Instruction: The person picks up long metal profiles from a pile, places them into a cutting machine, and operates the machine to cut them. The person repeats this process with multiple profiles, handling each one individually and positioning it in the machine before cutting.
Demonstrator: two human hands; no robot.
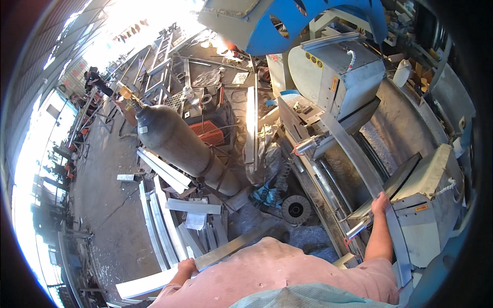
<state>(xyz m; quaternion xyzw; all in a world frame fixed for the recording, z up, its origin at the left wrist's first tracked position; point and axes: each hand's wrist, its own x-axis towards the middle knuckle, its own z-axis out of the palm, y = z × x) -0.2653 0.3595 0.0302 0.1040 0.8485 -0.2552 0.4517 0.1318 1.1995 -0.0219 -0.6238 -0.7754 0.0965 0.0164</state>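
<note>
My left hand (187, 267) is closed around a long pale metal bar (146, 284), low at the left in front of my body. The bar slants up to the right past my chest. On the right, my right hand (380, 203) grips a long grey metal profile (354, 154). This second profile lies across a large machine (328, 197), from its far housing (328, 77) to beside its near housing (431, 200). Two small clamp cylinders (359, 228) sit on the machine's near side. Fingertips of both hands are partly hidden.
A large gas cylinder (172, 136) leans at centre left. Several cut metal profiles (159, 220) lie below it on the floor (110, 205). A round dark disc (296, 209) rests by the machine. A blue guard (328, 23) overhangs the far end. Another person (96, 80) stands far left.
</note>
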